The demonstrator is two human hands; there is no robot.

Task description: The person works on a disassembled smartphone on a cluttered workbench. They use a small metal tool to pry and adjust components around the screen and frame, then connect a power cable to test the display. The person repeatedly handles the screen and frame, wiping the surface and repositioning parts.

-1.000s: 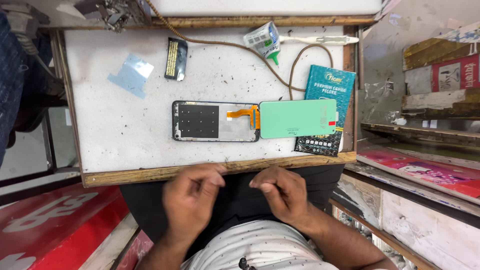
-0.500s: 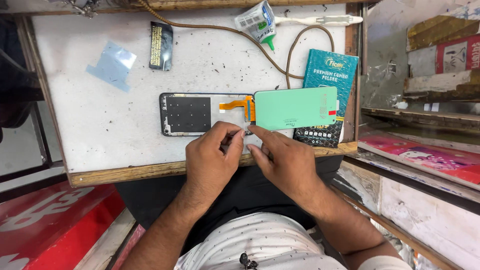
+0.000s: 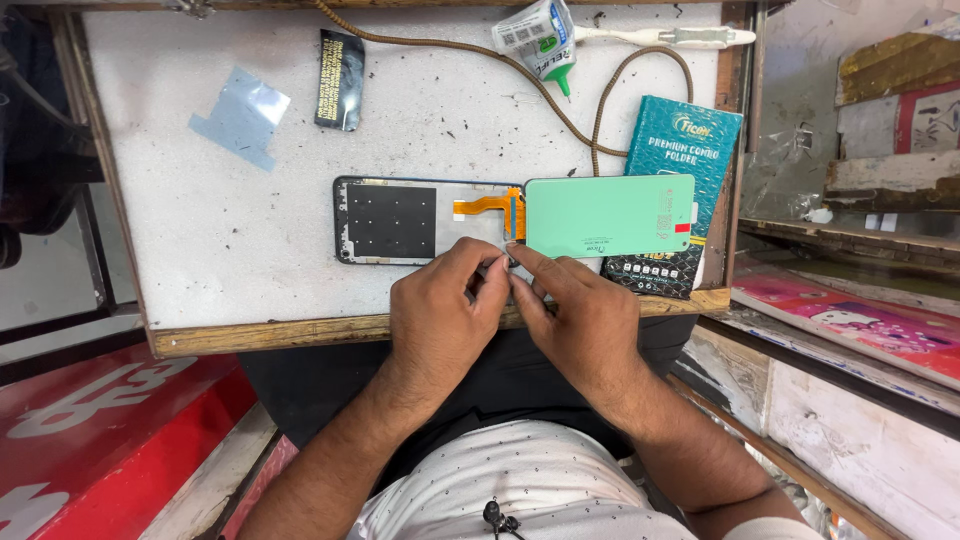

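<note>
Head view: left hand (image 3: 440,320) and right hand (image 3: 580,315) pinch together on something tiny, unidentifiable. Just beyond grip, phone frame (image 3: 425,220) lies open, green back cover (image 3: 608,215) unattached.

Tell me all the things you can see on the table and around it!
white work board with wooden frame: one, white, centre
opened phone frame with dark panel: one, black and grey, mid-board
orange flex ribbon: one, joins frame to green panel
mint-green flat phone panel: one, right of frame, lying on the booklet
teal printed booklet: one, right edge
glue tube with green nozzle: one, top
brown braided cable: one, top
white toothbrush: one, top right
black flat strip: one, top left
clear blue film piece: one, top left
left hand: at front edge, fingertips meeting right hand
right hand: beside it, pinching something tiny
</note>
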